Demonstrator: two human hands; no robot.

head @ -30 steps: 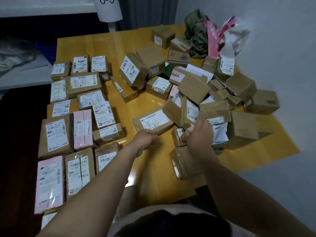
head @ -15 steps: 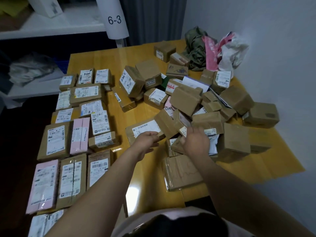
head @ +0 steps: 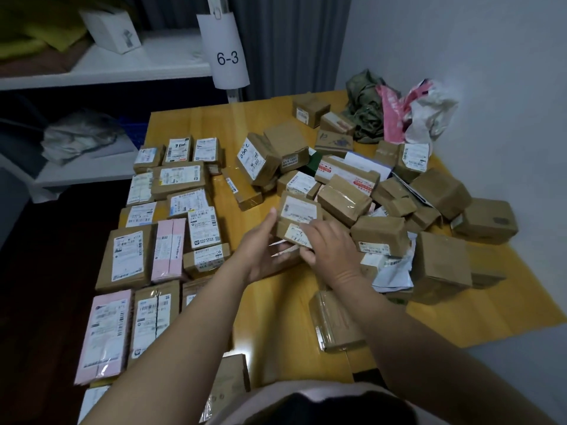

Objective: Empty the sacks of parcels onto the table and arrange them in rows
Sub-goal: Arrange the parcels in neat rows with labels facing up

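At the near edge of the wooden table (head: 276, 332) a flat taped parcel (head: 334, 320) lay partly under the right forearm. To the left, labelled parcels lay flat in rows (head: 129, 256), label side up, with a long pink parcel (head: 104, 335) at the near left corner of them.

Just beyond, over the middle of the table, both hands held one brown parcel (head: 299, 216), which stood tilted with its labelled faces toward the camera. The left hand (head: 260, 250) cupped it from the left, with the thumb (head: 271, 216) laid straight up against the left edge; the other fingers went underneath, out of sight. The right hand (head: 331, 250) came over from the right, its fingers (head: 310, 256) curled round the parcel's lower right corner, across the lower label. The parcel sat between the two hands, at the left fringe of the loose pile (head: 343, 197), and I could not tell whether it touched the boxes behind it.

That pile of brown boxes, lying at all angles, filled the right half of the table. Beyond it, in the far right corner against the wall, lay a crumpled green sack (head: 365, 108) with a pink-and-white sack (head: 411, 115) just beside it. Behind the table hung a paper sign (head: 228, 56) reading "6-3", next to a white shelf (head: 122, 65).
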